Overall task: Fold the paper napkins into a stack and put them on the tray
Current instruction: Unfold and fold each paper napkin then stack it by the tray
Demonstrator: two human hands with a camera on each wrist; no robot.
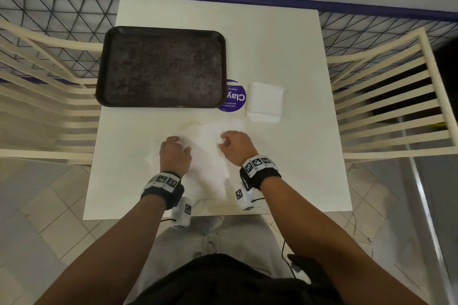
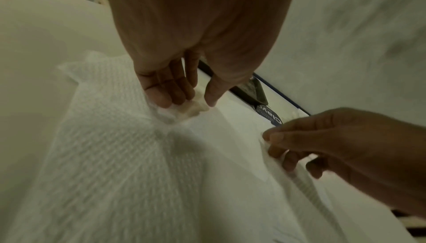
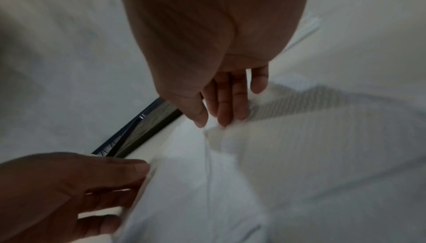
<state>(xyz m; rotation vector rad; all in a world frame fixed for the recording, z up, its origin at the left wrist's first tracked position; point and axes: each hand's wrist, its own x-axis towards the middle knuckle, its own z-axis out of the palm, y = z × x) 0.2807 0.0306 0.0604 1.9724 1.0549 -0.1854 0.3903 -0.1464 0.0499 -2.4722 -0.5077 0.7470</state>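
A white embossed paper napkin [image 1: 208, 153] lies unfolded and rumpled on the white table [image 1: 297, 156] between my hands. My left hand [image 1: 174, 150] pinches a bunched bit of the napkin [image 2: 115, 155] between thumb and fingers [image 2: 159, 97] at its left side. My right hand [image 1: 235, 143] pinches the napkin [image 3: 299, 155] at its right edge with thumb and fingers [image 3: 223, 112]. A stack of folded napkins [image 1: 264, 102] lies to the right of the dark brown tray [image 1: 161, 67], which is bare.
A round purple sticker [image 1: 235, 96] shows on the table between the tray and the folded stack. Cream slatted chairs [image 1: 386, 104] stand on both sides of the table. A wire mesh fence [image 1: 57, 7] runs behind it.
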